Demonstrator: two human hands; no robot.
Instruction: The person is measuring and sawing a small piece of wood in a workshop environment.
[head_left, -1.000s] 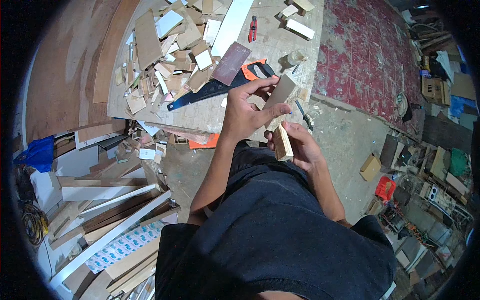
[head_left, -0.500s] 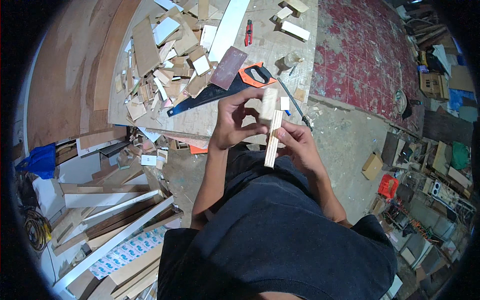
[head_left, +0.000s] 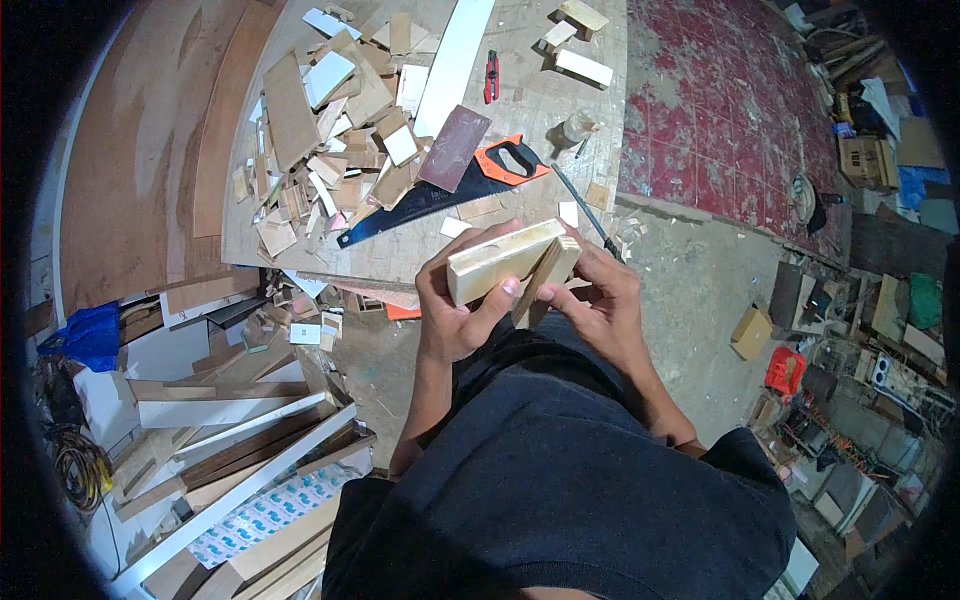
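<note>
My left hand (head_left: 450, 305) grips a thick pale wood block (head_left: 495, 268), its thumb on the near face and the fingers behind. In my right hand (head_left: 603, 305) is a smaller plywood piece (head_left: 545, 280) with layered edges, pinched between thumb and fingers. The two pieces meet or nearly meet at the block's right end; I cannot tell whether they are joined. Just beyond my hands, on the workbench (head_left: 400, 240), lies a handsaw (head_left: 430, 200) with an orange and black handle. A brown rectangular panel (head_left: 456, 148) rests over part of its blade.
Wood offcuts (head_left: 330, 150) are heaped at the bench's left. A red utility knife (head_left: 491, 77), a white board (head_left: 452, 65), a small jar (head_left: 578, 127) and several blocks (head_left: 583, 69) lie farther back. Long boards (head_left: 240, 460) fill the floor at left; a red crate (head_left: 785, 371) stands right.
Both wood pieces have turned: the left block now shows its broad face, and the plywood piece leans against or near its right end. My hands have come slightly lower.
</note>
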